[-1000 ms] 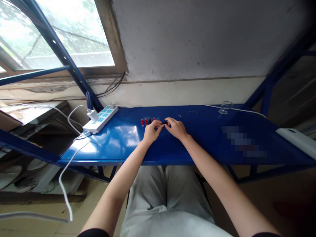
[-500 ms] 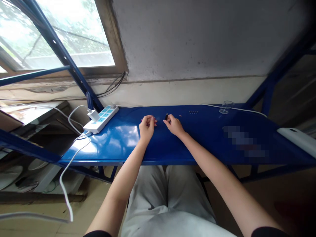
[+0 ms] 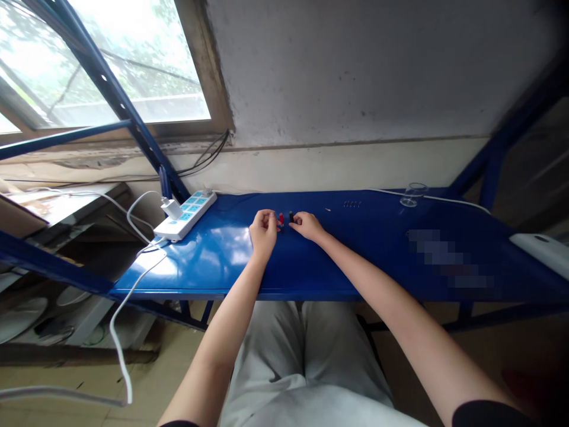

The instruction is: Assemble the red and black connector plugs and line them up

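- My left hand (image 3: 263, 226) rests on the glossy blue metal shelf (image 3: 355, 255), fingers curled in and pinching a small red cylindrical piece (image 3: 281, 219) at the fingertips.
- My right hand (image 3: 306, 225) sits just beside it, fingers narrowed on a small black cylindrical piece (image 3: 291, 216) standing upright on the shelf.
- Red and black pieces are close together, between the two hands; can't tell if they touch.
- White power strip with blue sockets (image 3: 186, 214) lies at the shelf's left end, white charger plugged in.
- Clear glass cup (image 3: 412, 194) stands far right, near the wall.
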Demonstrator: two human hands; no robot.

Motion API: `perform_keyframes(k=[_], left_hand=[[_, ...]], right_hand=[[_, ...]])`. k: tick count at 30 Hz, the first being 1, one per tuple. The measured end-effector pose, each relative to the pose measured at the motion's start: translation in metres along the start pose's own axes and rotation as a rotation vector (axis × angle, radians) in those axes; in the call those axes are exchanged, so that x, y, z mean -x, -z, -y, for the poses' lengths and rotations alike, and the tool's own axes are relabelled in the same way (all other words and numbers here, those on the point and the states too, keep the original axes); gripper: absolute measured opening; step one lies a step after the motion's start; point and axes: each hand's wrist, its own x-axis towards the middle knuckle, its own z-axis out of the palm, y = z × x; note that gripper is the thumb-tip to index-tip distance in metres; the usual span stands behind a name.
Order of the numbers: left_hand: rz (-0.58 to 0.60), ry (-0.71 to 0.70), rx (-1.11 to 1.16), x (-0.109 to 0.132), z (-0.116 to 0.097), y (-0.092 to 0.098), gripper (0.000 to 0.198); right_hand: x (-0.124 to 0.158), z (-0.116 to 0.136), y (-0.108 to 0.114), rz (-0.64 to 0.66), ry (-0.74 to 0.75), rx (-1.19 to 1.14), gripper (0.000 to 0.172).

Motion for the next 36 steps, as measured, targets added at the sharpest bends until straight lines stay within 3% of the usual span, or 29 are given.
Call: perform_keyframes(k=[5,13,17,22,31,36], left_hand=[[0.042,-0.011,-0.112,0.000,0.004,0.000,0.023],[0.441,-0.086,-0.451,0.003,0.011,-0.001,0.024],[0.551,-0.123,-0.503,0.003,0.010,-0.001,0.025],[0.551,-0.136,-0.502,0.004,0.011,-0.001,0.028],[0.425,-0.083,-0.418,0.001,0.019,-0.001,0.031],[0.460,-0.082,-0.407,0.001,0.021,-0.001,0.032]], right_hand=[[-0.001,0.002,-0.001,0.045,-0.044,0.028,0.012],[0.002,0.003,0.013,0.140,-0.104,-0.014,0.020],[0.014,-0.012,0.022,0.070,-0.084,-0.087,0.022],[0.028,-0.028,0.029,-0.063,-0.045,-0.135,0.012],[0.034,-0.020,0.026,-0.095,-0.001,-0.171,0.015],[0.035,-0.024,0.024,-0.135,-0.011,-0.201,0.016]])
